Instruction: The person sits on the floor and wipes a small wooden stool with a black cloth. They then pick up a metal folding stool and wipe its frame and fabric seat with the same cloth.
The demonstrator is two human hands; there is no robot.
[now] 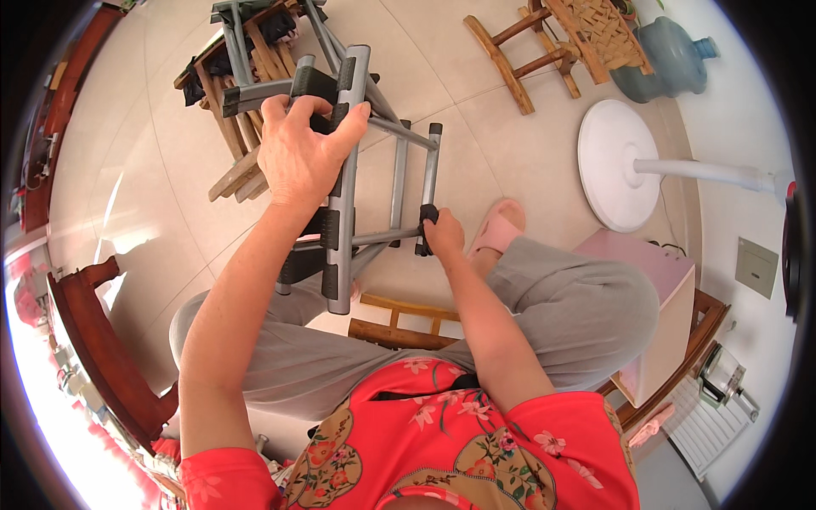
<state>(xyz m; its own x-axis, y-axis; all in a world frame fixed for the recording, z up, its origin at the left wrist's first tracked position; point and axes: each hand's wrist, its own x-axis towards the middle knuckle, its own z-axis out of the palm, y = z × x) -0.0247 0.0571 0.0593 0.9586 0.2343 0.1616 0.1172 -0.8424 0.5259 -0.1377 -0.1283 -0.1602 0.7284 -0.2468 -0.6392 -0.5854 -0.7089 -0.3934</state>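
Note:
A folding stool point(345, 191) with a grey metal tube frame and black webbing straps is tilted in front of my knees. My left hand point(296, 143) grips its upper tube, with the thumb on the bar and the fingers over the strap side. Lower and to the right, my right hand point(444, 231) holds a small black piece point(428, 217), which looks like cloth, against one leg tube near its end. I cannot tell whether that piece wraps fully around the tube. The stool's far side is partly hidden by my left hand.
Folded wooden stools point(239, 137) and another grey metal frame stand beyond my left hand. At the upper right are a wooden chair with woven seat point(599, 32), a blue water jug point(666, 60) and a white round base point(618, 166). A pink-topped box point(637, 261) stands beside my right knee.

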